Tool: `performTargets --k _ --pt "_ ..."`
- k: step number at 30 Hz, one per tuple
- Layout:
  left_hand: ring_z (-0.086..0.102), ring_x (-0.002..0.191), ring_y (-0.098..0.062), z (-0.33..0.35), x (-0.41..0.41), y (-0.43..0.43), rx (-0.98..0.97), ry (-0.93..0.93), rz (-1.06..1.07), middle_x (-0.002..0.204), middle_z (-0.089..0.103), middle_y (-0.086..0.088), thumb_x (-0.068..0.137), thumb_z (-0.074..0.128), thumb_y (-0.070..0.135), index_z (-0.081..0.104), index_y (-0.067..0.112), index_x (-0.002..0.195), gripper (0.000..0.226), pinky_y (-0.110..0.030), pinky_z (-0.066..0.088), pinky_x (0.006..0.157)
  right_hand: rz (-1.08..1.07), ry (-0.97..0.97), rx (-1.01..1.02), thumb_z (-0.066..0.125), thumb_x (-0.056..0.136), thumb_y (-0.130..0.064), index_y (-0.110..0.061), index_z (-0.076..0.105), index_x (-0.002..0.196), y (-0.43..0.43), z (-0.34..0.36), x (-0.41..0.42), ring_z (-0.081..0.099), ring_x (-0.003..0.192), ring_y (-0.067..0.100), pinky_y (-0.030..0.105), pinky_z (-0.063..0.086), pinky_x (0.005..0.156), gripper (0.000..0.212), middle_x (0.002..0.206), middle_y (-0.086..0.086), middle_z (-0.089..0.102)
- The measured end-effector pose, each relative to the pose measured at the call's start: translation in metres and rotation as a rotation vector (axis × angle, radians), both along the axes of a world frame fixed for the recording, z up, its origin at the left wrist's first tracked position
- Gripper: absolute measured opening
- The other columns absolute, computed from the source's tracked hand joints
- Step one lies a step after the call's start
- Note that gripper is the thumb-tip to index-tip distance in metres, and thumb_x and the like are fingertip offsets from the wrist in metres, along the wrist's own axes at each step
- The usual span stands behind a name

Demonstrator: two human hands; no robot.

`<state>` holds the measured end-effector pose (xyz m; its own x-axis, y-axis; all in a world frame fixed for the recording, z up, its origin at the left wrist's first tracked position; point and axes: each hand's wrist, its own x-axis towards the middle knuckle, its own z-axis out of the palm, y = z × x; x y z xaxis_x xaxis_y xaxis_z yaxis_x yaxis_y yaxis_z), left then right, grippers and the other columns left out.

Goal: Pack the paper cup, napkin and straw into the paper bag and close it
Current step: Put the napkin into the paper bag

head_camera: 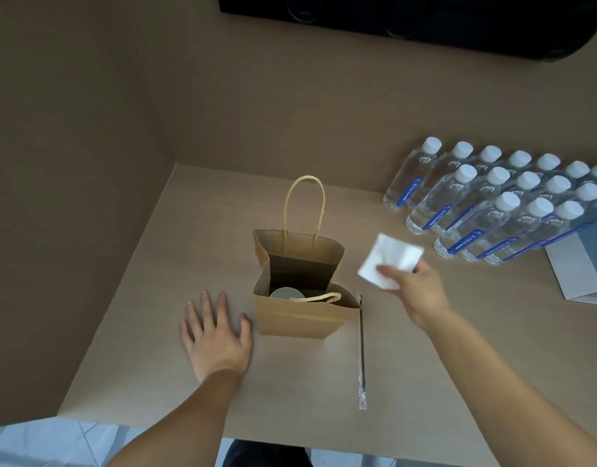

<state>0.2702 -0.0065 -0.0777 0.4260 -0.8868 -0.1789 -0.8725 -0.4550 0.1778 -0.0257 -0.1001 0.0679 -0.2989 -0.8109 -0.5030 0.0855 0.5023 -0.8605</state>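
I judge us a third done: the cup (286,293) sits in the open bag (300,315), my right hand (422,291) pinches the napkin (391,259) beside it, my left hand (216,328) lies flat and empty, and the straw (362,352) waits on the table (155,332).

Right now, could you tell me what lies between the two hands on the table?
In the head view, the open paper bag stands between the left hand and the right hand, which holds the napkin. The wrapped straw lies just right of the bag.

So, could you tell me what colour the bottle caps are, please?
White, on every bottle cap visible; the head view shows them clearly.
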Motion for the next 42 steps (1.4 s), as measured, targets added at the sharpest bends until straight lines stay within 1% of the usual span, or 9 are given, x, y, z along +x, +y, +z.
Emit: performTargets --k 5,8,11,13,21,30,34,39,42 --pt "-0.002 0.153 -0.031 0.001 0.001 0.0 -0.004 0.003 -0.003 0.167 0.007 -0.004 0.091 0.01 0.062 0.011 0.029 0.155 0.073 -0.051 0.007 0.123 0.223 -0.265 -0.376 0.069 0.081 0.001 -0.012 0.074 0.103 0.02 0.124 0.042 0.072 0.101 0.025 0.038 0.059 0.087 0.026 0.109 0.008 0.076" --pt "-0.001 0.153 -0.031 0.0 0.0 0.0 -0.006 0.0 -0.004 0.167 0.008 -0.004 0.09 0.009 0.062 0.012 0.029 0.155 0.073 -0.051 0.007 0.123 0.606 0.125 -0.505 0.066 0.088 0.001 -0.014 0.078 0.097 0.035 0.171 0.057 0.073 0.083 0.017 0.031 0.057 0.075 0.022 0.091 -0.003 0.079" --pt "0.004 0.152 -0.032 0.0 0.001 0.001 -0.032 0.026 0.004 0.166 0.015 -0.005 0.09 0.015 0.06 0.02 0.028 0.154 0.072 -0.051 0.009 0.122 0.902 0.605 -0.478 0.057 0.091 -0.003 -0.015 0.065 0.065 0.038 0.186 0.069 0.031 0.046 0.009 0.02 0.027 0.045 0.03 0.05 -0.006 0.041" --pt "0.006 0.152 -0.032 -0.001 0.001 0.001 -0.039 0.032 0.008 0.165 0.017 -0.006 0.09 0.018 0.059 0.023 0.027 0.154 0.071 -0.051 0.01 0.122 0.971 0.799 -0.447 0.053 0.087 -0.005 -0.013 0.04 0.056 0.036 0.186 0.083 0.024 0.048 0.011 0.019 0.021 0.044 0.034 0.049 -0.004 0.03" --pt "0.01 0.151 -0.033 -0.003 0.001 0.001 -0.054 0.041 0.02 0.163 0.023 -0.006 0.09 0.026 0.057 0.03 0.026 0.152 0.069 -0.052 0.012 0.121 1.06 1.329 -0.184 0.049 0.085 -0.003 -0.014 0.029 0.058 0.018 0.171 0.133 0.031 0.05 0.017 0.024 0.028 0.044 0.036 0.065 0.005 0.033" --pt "0.002 0.152 -0.031 -0.004 0.004 0.002 -0.05 0.038 0.012 0.166 0.013 -0.004 0.093 0.022 0.059 0.018 0.029 0.155 0.069 -0.051 0.009 0.122 1.285 1.314 0.034 0.045 0.095 -0.016 -0.011 0.043 0.061 -0.012 0.163 0.153 0.053 0.046 0.023 0.022 0.041 0.046 0.035 0.061 0.007 0.05" --pt "0.001 0.153 -0.031 -0.003 0.003 0.001 -0.05 0.04 0.008 0.166 0.013 -0.004 0.093 0.022 0.059 0.017 0.03 0.155 0.069 -0.051 0.008 0.123 1.325 1.464 0.009 0.048 0.091 -0.012 -0.01 0.039 0.064 -0.009 0.164 0.158 0.046 0.056 0.021 0.026 0.039 0.051 0.029 0.072 0.007 0.041" --pt "0.002 0.152 -0.031 -0.003 0.003 0.001 -0.051 0.042 0.01 0.166 0.013 -0.004 0.093 0.021 0.06 0.016 0.03 0.155 0.069 -0.051 0.009 0.122 1.411 1.566 -0.002 0.051 0.093 -0.01 -0.009 0.06 0.096 0.002 0.15 0.172 0.05 0.074 0.029 0.036 0.047 0.064 0.01 0.087 0.008 0.043" --pt "0.0 0.153 -0.031 -0.002 0.003 0.001 -0.054 0.046 0.009 0.166 0.011 -0.004 0.093 0.02 0.06 0.016 0.03 0.155 0.069 -0.051 0.008 0.123 1.482 1.521 0.103 0.053 0.092 -0.01 -0.008 0.055 0.081 -0.005 0.131 0.177 0.045 0.06 0.022 0.037 0.051 0.066 0.012 0.084 0.009 0.043"
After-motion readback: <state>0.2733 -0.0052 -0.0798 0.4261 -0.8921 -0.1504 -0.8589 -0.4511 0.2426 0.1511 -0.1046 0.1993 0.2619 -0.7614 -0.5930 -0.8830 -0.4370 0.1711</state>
